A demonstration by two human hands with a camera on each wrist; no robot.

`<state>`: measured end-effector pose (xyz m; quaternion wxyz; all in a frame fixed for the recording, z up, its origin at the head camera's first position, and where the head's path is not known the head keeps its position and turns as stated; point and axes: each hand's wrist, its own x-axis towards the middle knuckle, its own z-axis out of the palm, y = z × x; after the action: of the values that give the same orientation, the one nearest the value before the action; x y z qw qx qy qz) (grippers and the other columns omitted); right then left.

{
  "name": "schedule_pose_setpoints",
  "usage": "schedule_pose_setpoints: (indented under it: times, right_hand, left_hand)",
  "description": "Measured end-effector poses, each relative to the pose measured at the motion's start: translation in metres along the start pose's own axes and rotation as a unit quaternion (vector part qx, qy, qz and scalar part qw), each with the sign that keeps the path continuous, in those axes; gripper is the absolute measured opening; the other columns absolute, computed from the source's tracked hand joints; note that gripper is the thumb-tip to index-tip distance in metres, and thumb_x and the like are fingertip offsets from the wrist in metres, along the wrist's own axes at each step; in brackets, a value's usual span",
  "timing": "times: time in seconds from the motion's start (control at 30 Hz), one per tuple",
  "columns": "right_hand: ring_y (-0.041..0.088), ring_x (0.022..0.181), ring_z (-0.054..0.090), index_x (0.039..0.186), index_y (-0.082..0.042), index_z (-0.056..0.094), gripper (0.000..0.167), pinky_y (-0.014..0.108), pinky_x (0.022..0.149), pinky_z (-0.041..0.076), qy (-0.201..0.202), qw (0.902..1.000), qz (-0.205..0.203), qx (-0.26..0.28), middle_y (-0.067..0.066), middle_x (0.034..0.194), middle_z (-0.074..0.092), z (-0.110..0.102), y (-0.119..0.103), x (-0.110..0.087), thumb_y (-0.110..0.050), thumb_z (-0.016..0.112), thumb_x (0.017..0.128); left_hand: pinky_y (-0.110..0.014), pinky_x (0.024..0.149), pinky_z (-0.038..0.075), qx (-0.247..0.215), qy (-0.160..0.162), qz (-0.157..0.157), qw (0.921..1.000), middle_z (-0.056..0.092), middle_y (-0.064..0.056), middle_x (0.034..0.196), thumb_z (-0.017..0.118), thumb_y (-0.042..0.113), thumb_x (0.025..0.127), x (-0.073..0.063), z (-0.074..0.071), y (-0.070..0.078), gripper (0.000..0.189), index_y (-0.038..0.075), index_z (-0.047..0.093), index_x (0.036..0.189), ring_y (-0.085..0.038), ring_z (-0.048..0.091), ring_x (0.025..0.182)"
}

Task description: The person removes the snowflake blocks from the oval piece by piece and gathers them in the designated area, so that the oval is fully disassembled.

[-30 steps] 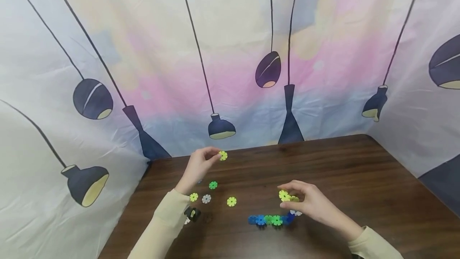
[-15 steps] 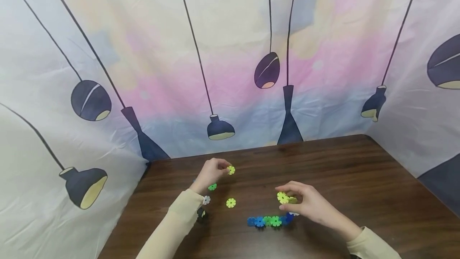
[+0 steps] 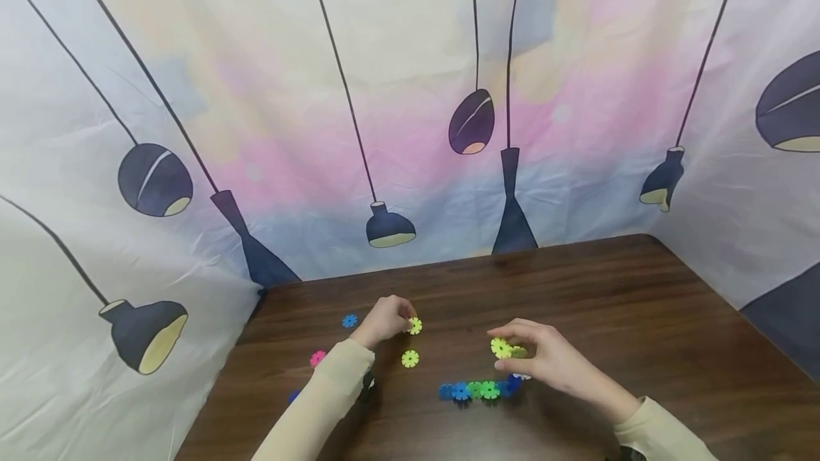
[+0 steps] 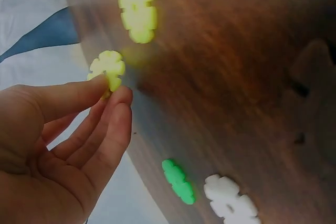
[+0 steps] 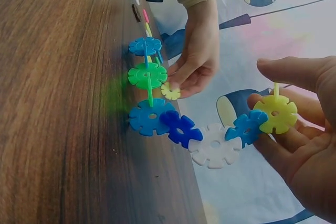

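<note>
My left hand (image 3: 386, 322) pinches a yellow notched plastic disc (image 4: 111, 65) between thumb and fingertips, over the left part of the table. On the right, my right hand (image 3: 544, 351) holds one end of a chain of interlocking discs (image 3: 490, 390). At that end a yellow disc (image 5: 278, 114) lies against curled fingers, with the thumb above. From there the chain runs through a light blue disc, a white disc (image 5: 215, 145) and a dark blue disc (image 5: 181, 129) to further blue and green ones. The hands are apart, the left one farther from me.
On the brown wooden table (image 3: 576, 290) lie a loose yellow disc (image 3: 410, 358) between the hands, a blue disc (image 3: 349, 321) and a pink disc (image 3: 317, 358). A green disc (image 4: 178, 181) and a white disc (image 4: 231, 200) show in the left wrist view. Behind hangs a printed curtain (image 3: 410, 91).
My left hand, still pinching the yellow disc, has come lower and to the right, uncovering the blue and pink discs. The right hand and chain have hardly moved.
</note>
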<state>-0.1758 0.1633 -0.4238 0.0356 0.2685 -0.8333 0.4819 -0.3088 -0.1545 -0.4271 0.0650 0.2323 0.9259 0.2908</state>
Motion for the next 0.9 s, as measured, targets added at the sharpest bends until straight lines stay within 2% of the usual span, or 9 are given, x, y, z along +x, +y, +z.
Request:
schedule_pose_setpoints:
  times: [0.27, 0.43, 0.6, 0.9]
  right_hand:
    - [0.014, 0.107, 0.066, 0.126, -0.024, 0.069, 0.04, 0.032, 0.087, 0.054, 0.001, 0.9994, 0.034, -0.005, 0.001, 0.118, 0.069, 0.0006, 0.0024, 0.0012, -0.037, 0.077, 0.089]
    - [0.021, 0.11, 0.066, 0.129, -0.021, 0.067, 0.046, 0.034, 0.088, 0.054, 0.006, 0.9988, 0.046, -0.016, 0.003, 0.123, 0.068, 0.0, 0.0032, 0.0023, -0.042, 0.076, 0.089]
    - [0.026, 0.115, 0.065, 0.129, -0.02, 0.067, 0.045, 0.038, 0.091, 0.054, 0.014, 0.9981, 0.057, -0.018, 0.004, 0.126, 0.068, -0.0012, 0.0018, 0.004, -0.038, 0.077, 0.089]
    - [0.022, 0.113, 0.065, 0.126, -0.023, 0.069, 0.044, 0.041, 0.092, 0.054, 0.016, 0.9981, 0.054, -0.026, -0.008, 0.122, 0.068, -0.001, 0.0034, 0.0022, -0.045, 0.076, 0.089]
  left_hand:
    - [-0.037, 0.064, 0.053, 0.027, 0.005, -0.008, 0.9996, 0.068, -0.007, 0.086, 0.069, -0.003, 0.086, 0.0035, 0.0063, 0.001, 0.009, -0.001, 0.073, 0.094, -0.019, 0.06, 0.072]
    - [-0.037, 0.064, 0.054, 0.027, 0.008, -0.023, 0.9993, 0.069, -0.008, 0.087, 0.069, -0.004, 0.085, 0.0062, 0.007, 0.0011, 0.011, -0.001, 0.074, 0.094, -0.019, 0.061, 0.071]
    - [-0.038, 0.065, 0.055, 0.033, 0.013, -0.029, 0.999, 0.069, -0.01, 0.086, 0.071, -0.004, 0.085, 0.0084, 0.0044, 0.0048, 0.01, -0.002, 0.074, 0.093, -0.02, 0.062, 0.071]
    - [-0.038, 0.066, 0.056, 0.045, 0.014, -0.043, 0.9979, 0.068, -0.012, 0.087, 0.068, -0.008, 0.086, 0.0065, 0.0078, 0.0065, 0.01, -0.002, 0.073, 0.092, -0.021, 0.063, 0.072]
